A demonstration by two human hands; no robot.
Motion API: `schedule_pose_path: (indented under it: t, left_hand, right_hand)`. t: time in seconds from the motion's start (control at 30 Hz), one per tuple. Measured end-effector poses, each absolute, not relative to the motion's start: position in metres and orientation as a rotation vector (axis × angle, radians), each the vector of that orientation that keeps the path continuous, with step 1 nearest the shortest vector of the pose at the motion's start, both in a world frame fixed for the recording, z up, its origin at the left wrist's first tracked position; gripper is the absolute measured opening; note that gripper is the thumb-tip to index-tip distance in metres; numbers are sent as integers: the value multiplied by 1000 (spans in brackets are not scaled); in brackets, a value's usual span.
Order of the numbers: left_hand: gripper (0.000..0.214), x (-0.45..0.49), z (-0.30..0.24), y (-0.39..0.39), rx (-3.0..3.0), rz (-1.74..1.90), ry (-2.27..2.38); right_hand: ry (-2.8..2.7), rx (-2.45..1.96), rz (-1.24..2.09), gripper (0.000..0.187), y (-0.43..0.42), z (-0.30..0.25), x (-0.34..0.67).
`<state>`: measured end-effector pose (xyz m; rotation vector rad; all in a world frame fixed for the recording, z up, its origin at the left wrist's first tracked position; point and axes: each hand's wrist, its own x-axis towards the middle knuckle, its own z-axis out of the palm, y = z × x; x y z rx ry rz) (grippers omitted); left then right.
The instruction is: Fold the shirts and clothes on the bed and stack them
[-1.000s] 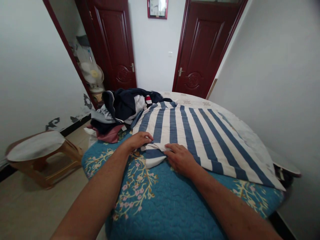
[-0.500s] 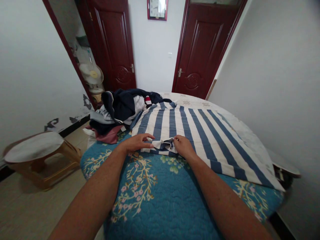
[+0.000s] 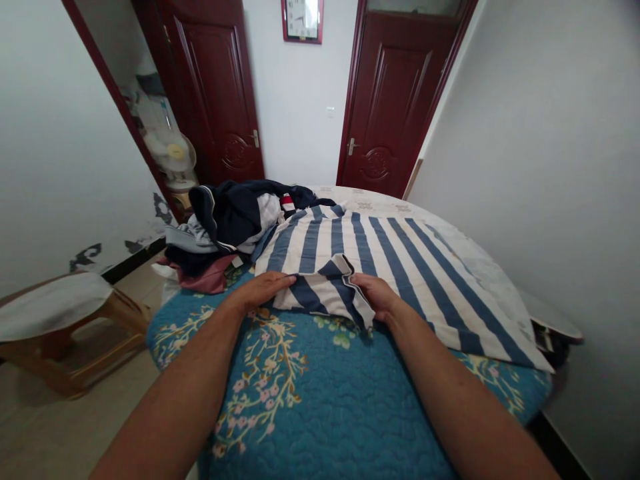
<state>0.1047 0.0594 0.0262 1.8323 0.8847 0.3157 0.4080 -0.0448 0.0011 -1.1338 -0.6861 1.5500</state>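
A blue-and-white striped garment (image 3: pixel 387 257) lies spread out over the table, its stripes running away from me. At its near left edge a part of it is turned up into a raised, wrinkled fold with a thin edging. My left hand (image 3: pixel 265 288) pinches the left end of this fold, thumb on top and the other fingers partly hidden under the cloth. Closed on the fold's right end, my right hand (image 3: pixel 377 295) has its thumb against the edging, with a loose flap hanging in front of its fingers.
A blue quilted floral cover (image 3: pixel 345 407) lies on the near part of the table. Dark, white and pink clothes (image 3: pixel 227 220) are heaped at the left. A stool (image 3: pixel 60 320) stands at the left; dark red doors (image 3: pixel 385 107) are beyond.
My left fingers, spread beside the cloth before, now hold it. The near fold has been lifted and opened out between my hands. The view has shifted slightly to the right.
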Motion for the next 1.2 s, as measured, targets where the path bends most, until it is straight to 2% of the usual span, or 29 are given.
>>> schedule_pose_path:
  t: [0.2,0.37,0.5,0.57,0.7,0.8,0.93,0.97,1.1,1.2]
  left_hand:
    - [60,108,48,57,1942,191,842]
    - [88,132,70,66,2125,34,893]
    - [104,168,61,52,2160,74,857]
    - [97,182,52,40,2200,157,806]
    - [52,192,39,30,2264,258,751]
    - [53,185,37,34,2177,324,861]
    - [60,174,36,38,2057,333,926]
    - [61,173,36,37,2060,339,919]
    - [65,172,39,32,2099,437,902]
    - [68,171,44,30,2076,484,928]
  right_hand:
    - [-660,-1071,1604,14,-43,-6,410]
    - [-769,-1012,1595,23,-43,-5,407]
    - [-852,-1015,1512,31,-44,-2,400]
    - [-912,-1061,1475,32,-41,-2,398]
    - [-1091,-1183,1360,28,-37,-1,403]
    - [-1402,-1256,1162,37,-44,9,410]
    - [-1842,-1371,847,76,-67,22,408]
    - [-1887,-1443,732,78,-73,23,404]
    - [-1938,-1702,217,67,-92,23,380]
    - [-2042,-1750,-44,72,-97,22,366]
